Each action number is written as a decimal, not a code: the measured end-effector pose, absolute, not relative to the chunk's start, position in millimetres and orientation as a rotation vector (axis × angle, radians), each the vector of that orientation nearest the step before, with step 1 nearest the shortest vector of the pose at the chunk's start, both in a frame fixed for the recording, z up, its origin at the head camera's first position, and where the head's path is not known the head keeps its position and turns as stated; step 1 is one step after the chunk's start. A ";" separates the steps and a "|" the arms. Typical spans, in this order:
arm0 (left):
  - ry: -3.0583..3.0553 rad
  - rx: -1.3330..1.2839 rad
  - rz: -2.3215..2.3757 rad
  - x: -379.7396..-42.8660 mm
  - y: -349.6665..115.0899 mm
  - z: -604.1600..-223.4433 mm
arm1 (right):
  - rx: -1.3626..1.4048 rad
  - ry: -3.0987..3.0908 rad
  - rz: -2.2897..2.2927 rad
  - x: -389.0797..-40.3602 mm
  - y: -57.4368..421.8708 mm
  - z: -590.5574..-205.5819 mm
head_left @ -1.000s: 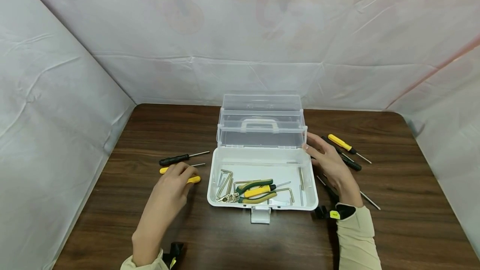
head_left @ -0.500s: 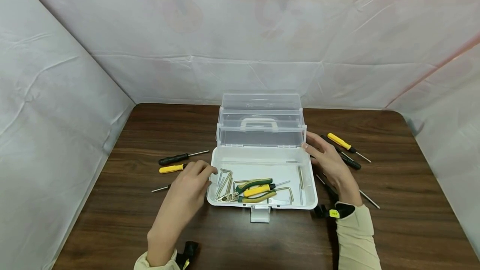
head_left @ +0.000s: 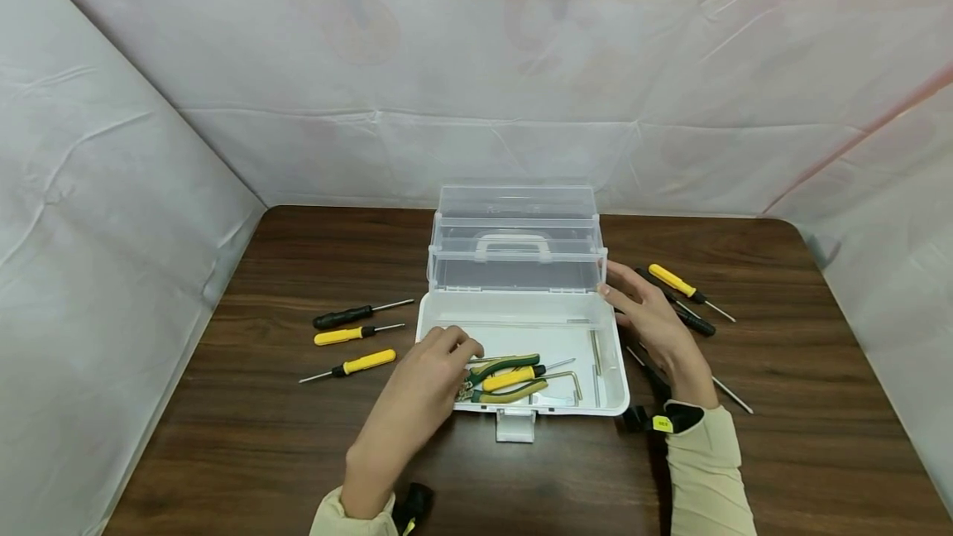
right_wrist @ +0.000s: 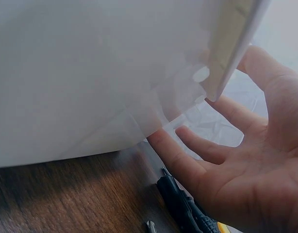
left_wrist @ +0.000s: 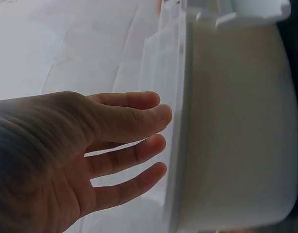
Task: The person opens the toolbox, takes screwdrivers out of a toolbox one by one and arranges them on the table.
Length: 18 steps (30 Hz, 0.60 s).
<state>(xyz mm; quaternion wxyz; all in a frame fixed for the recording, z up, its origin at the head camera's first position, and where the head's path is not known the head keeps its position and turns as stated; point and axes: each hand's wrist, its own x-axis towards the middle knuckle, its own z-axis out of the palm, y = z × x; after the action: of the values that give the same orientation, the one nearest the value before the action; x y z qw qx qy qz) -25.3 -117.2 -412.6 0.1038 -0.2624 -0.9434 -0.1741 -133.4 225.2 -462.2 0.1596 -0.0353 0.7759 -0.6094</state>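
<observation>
A white toolbox (head_left: 618,395) stands with its transparent lid (head_left: 514,271) raised. My left hand (head_left: 432,375) hovers over the box's left end, its fingers extended with nothing visible between them in the left wrist view. Under and beside it lie green-and-yellow-handled pliers (head_left: 510,394), a yellow screwdriver (head_left: 510,377) and an L-shaped hex key (head_left: 577,387). The hand hides the box's left corner and whatever lies there. At the back right corner, my right hand (head_left: 655,325) holds the toolbox, thumb at the rim and fingers against the outer wall.
Left of the box lie a black screwdriver (head_left: 342,318) and two yellow ones, the nearer yellow screwdriver (head_left: 368,361) pointing left. Beyond my right hand are another yellow screwdriver (head_left: 672,278) and several black-handled ones, partly hidden. White sheeting (head_left: 476,73) surrounds the wooden table (head_left: 260,437).
My left hand has let go of the nearer yellow screwdriver and moved right, from the table to over the toolbox. My right hand has stayed at the box's corner.
</observation>
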 end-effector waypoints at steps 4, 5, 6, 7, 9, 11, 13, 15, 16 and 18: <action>-2.786 -0.807 -0.531 -27.8 -107.5 -415.6 | -0.098 2.216 -1.743 -133.7 225.2 -462.3; -2.782 -0.816 -0.534 -28.5 -105.4 -416.3 | -0.098 2.216 -1.744 -133.7 225.2 -462.3; -2.779 -0.826 -0.537 -29.2 -103.5 -417.1 | -0.100 2.215 -1.744 -133.7 225.2 -462.4; -2.778 -0.835 -0.537 -30.0 -101.6 -417.9 | -0.101 2.215 -1.744 -133.7 225.3 -462.5; -2.777 -0.858 -0.535 -31.8 -98.0 -419.5 | -0.101 2.215 -1.744 -133.7 225.4 -462.5; -2.784 -0.883 -0.530 -33.8 -94.4 -420.2 | -0.101 2.213 -1.746 -133.7 225.5 -462.5; -2.798 -0.910 -0.542 -35.7 -90.8 -420.5 | -0.098 2.213 -1.744 -133.9 225.6 -462.5; -2.811 -0.940 -0.561 -37.9 -87.0 -420.2 | -0.097 2.213 -1.745 -134.1 225.7 -462.5; -2.819 -0.955 -0.573 -39.0 -85.2 -420.4 | -0.095 2.214 -1.743 -134.2 225.7 -462.6; -2.833 -0.982 -0.588 -41.3 -81.4 -420.7 | -0.095 2.215 -1.742 -134.3 225.6 -462.7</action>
<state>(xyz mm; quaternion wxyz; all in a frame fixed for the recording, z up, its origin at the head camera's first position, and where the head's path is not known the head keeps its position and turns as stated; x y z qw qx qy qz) -41.3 -81.4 -420.7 0.0431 -0.3210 -0.9263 -0.1923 -134.3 225.6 -462.7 0.1604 -0.0332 0.7754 -0.6099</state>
